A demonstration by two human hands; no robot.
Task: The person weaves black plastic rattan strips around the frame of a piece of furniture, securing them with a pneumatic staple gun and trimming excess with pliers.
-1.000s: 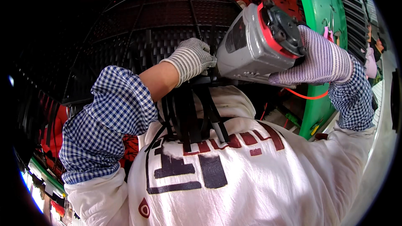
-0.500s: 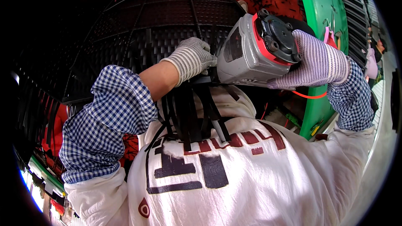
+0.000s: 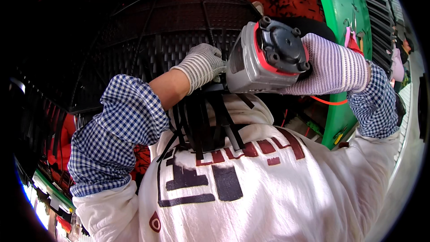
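My right hand (image 3: 333, 65), in a striped knit glove, is wrapped round a grey air stapler or nailer (image 3: 242, 69) with a black cap and a red gasket. The tool's nose is out of sight, behind its body. Close to the tool's left side, my left hand (image 3: 204, 65), gloved too, is closed at the near edge of a black woven panel (image 3: 148, 56). What its fingertips pinch is hidden. Loose black flat strips (image 3: 201, 125) hang from that edge over my white top.
Thin black frame bars (image 3: 204, 13) cross the panel. Beyond lies a red surface (image 3: 291, 0) strewn with black strip scraps. A green curved edge (image 3: 331, 0) runs along the right, with an orange hose (image 3: 329, 101) near it. Black slats (image 3: 376, 13) stand further right.
The stapler and my right hand have moved left and the tool has tilted a little. My left hand has shifted slightly left, still closed at the panel's edge.
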